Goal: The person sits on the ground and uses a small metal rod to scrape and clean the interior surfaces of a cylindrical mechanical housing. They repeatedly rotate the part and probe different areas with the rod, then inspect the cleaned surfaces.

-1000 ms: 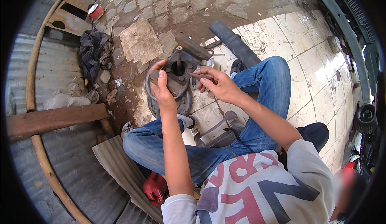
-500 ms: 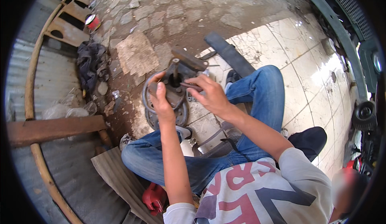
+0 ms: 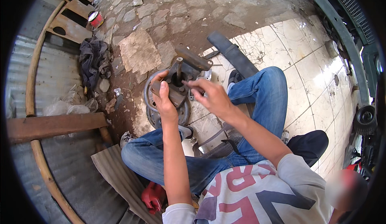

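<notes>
In front of my crossed legs stands a dark metal hub-like assembly (image 3: 185, 110) with a round base, a ring and an upright threaded rod (image 3: 179, 67). My left hand (image 3: 165, 103) is closed along the near left side of it, thumb up, on a flat brown plate (image 3: 177, 97) that lies over the assembly. Just right of the rod, my right hand (image 3: 211, 96) has its fingers curled together, their tips close to the plate and the rod's foot. Whatever those fingers pinch is too small and blurred to name. Behind the rod rests a rusty metal bar (image 3: 194, 57).
A black rubber strip (image 3: 233, 54) lies on the cracked white tiles beyond my right knee. Left of the assembly are a cardboard piece (image 3: 139, 54), a dark cloth (image 3: 92, 59) and a red can (image 3: 95, 20). A wooden beam (image 3: 56, 128) juts in at the left.
The thin dark piece that showed in my right fingers is now mostly hidden. The brown plate by my left hand shows more plainly, and the view has shifted slightly.
</notes>
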{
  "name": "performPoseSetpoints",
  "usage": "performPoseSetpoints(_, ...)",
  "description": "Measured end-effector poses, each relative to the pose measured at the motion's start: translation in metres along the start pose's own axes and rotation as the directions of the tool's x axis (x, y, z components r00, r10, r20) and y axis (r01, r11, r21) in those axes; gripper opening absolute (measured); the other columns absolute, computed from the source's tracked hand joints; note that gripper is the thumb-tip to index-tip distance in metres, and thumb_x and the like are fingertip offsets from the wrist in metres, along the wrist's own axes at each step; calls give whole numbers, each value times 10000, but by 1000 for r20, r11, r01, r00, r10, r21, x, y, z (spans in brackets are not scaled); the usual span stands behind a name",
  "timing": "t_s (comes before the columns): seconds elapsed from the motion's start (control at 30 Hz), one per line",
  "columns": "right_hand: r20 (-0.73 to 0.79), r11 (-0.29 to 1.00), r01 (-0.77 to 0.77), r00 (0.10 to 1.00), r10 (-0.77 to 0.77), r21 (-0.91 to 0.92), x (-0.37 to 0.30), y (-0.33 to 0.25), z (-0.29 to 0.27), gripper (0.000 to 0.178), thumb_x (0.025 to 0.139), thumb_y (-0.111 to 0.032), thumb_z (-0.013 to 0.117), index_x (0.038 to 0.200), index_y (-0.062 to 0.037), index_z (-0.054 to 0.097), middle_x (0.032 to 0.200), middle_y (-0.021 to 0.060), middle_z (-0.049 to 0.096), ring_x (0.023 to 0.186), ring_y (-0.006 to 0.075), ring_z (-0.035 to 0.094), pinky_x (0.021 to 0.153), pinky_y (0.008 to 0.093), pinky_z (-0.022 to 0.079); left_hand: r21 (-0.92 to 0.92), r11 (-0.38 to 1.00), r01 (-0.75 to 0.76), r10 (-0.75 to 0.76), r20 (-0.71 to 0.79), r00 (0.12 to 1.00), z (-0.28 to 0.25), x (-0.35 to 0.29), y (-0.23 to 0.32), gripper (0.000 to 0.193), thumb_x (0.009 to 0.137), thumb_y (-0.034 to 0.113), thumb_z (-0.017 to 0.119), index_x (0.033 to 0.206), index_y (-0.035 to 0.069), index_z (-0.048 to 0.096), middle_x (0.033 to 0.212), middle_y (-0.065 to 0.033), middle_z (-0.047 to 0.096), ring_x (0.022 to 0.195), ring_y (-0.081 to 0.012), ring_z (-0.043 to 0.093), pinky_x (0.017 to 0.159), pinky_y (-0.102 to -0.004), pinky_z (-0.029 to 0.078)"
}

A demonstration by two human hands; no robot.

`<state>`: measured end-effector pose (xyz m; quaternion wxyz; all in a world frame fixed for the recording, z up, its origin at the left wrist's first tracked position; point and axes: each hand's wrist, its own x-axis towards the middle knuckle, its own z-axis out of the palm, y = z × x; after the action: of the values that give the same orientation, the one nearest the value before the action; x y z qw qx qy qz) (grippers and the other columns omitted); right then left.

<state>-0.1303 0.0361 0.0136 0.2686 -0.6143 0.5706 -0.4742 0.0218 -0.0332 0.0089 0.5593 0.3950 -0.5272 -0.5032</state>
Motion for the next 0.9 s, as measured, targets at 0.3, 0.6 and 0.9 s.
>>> performPoseSetpoints(0.3, 18, 992, 38, 999, -36, -123, 0, 1, 1, 215, 931, -64, 594, 1143, -39, 568, 941, 159, 720, 788, 334, 714, 607, 386, 564, -68, 993, 101, -105, -52, 993, 6, -3, 7, 281, 974, 294, 479, 1077, 38, 535, 1149, -137, 579, 1087, -206, 519, 1002, -353, 374)
performPoseSetpoints(0.6, -72, 977, 55, 995, -71, -204, -1, 4, 11, 227, 904, -92, 627, 1119, -75, 558, 889, 159, 703, 754, 365, 687, 633, 451, 538, 83, 994, -76, 75, 7, 997, -7, -1, -3, 265, 989, 267, 464, 1084, 31, 538, 1211, -159, 566, 1136, -232, 513, 1022, -371, 371)
performPoseSetpoints(0.9, -81, 975, 113, 988, -131, -189, -12, 0, 23, 213, 907, -71, 628, 1115, -50, 586, 915, 178, 696, 805, 370, 686, 657, 447, 552, -28, 994, 110, -108, 43, 993, -6, 6, 8, 277, 994, 249, 497, 1149, 29, 562, 1228, -114, 538, 1157, -196, 471, 1056, -332, 308)
